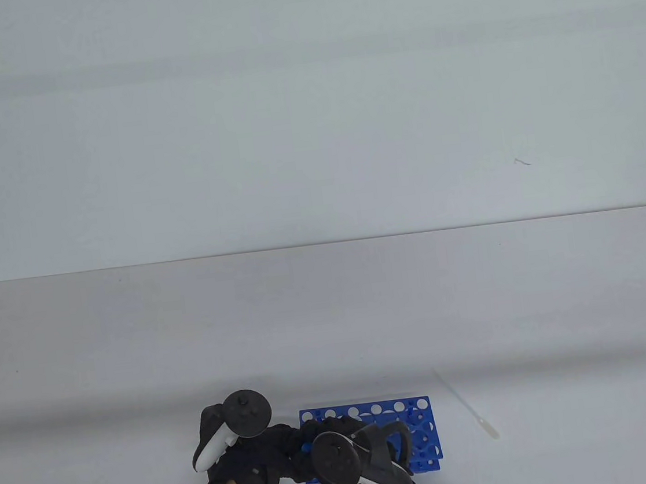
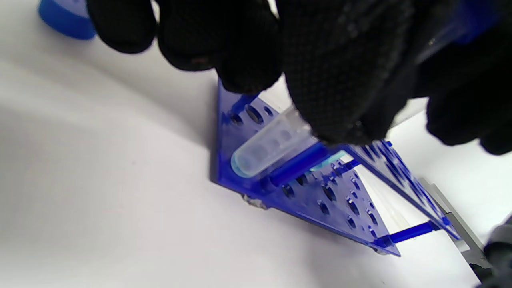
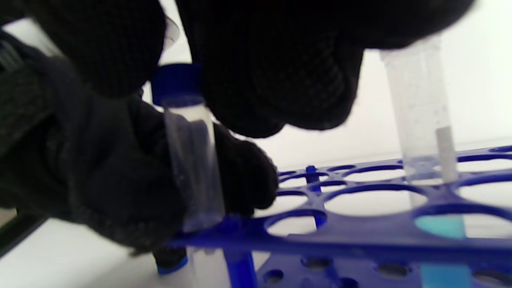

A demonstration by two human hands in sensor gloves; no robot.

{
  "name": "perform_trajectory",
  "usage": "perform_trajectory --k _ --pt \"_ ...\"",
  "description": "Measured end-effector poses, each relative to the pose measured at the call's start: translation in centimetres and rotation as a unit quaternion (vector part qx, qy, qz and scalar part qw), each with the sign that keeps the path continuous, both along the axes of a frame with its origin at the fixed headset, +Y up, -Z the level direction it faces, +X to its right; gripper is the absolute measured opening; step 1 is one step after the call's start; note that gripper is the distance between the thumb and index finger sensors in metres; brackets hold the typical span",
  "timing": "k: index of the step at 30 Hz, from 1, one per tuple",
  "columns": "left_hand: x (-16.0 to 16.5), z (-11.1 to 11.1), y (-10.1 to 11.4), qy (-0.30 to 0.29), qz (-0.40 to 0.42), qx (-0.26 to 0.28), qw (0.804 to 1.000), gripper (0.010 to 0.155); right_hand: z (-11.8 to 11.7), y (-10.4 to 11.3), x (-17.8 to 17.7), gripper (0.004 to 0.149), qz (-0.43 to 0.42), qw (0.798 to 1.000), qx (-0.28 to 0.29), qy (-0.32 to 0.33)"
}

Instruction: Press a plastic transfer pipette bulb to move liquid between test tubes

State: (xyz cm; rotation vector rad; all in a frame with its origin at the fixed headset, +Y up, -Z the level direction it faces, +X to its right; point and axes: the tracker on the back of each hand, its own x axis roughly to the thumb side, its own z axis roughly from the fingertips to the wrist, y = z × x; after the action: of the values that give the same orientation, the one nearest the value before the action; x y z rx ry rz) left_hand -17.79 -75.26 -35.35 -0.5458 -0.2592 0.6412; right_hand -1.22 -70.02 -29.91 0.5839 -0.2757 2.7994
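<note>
A blue test tube rack stands near the table's front edge, with both gloved hands over its left part. My left hand grips a clear test tube that stands in a rack hole; the left fingers wrap its body. The tube carries a blue cap. My right hand is above it, and its fingers pinch that cap. An uncapped tube with light blue liquid stands further along the rack. The clear plastic pipette lies on the table right of the rack, untouched.
A loose blue cap lies on the table beside the rack; it also shows in the right wrist view. The white table stretches back to a pale wall. The rack has several unfilled holes.
</note>
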Motion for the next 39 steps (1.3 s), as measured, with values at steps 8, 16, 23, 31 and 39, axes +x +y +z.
perform_trajectory --k 8,16,23,31,39 --pt "0.0 0.0 0.0 0.000 -0.005 0.005 1.000 0.052 0.2 0.5 -0.6 0.044 -0.009 0.997 -0.060 0.044" --pt "0.0 -0.1 -0.1 0.000 -0.002 0.001 1.000 0.052 0.2 0.2 -0.8 0.062 0.033 0.999 0.001 0.003" --pt "0.0 -0.1 -0.1 0.000 -0.003 0.003 1.000 0.051 0.1 0.2 -1.1 0.048 0.016 0.998 -0.040 0.042" --pt "0.0 -0.1 -0.1 0.000 -0.002 0.001 1.000 0.052 0.1 0.1 -0.8 0.071 0.019 0.999 -0.016 0.020" --pt "0.0 -0.1 -0.2 -0.001 -0.002 0.000 1.000 0.052 0.4 0.5 -1.5 0.046 0.047 0.998 -0.011 0.040"
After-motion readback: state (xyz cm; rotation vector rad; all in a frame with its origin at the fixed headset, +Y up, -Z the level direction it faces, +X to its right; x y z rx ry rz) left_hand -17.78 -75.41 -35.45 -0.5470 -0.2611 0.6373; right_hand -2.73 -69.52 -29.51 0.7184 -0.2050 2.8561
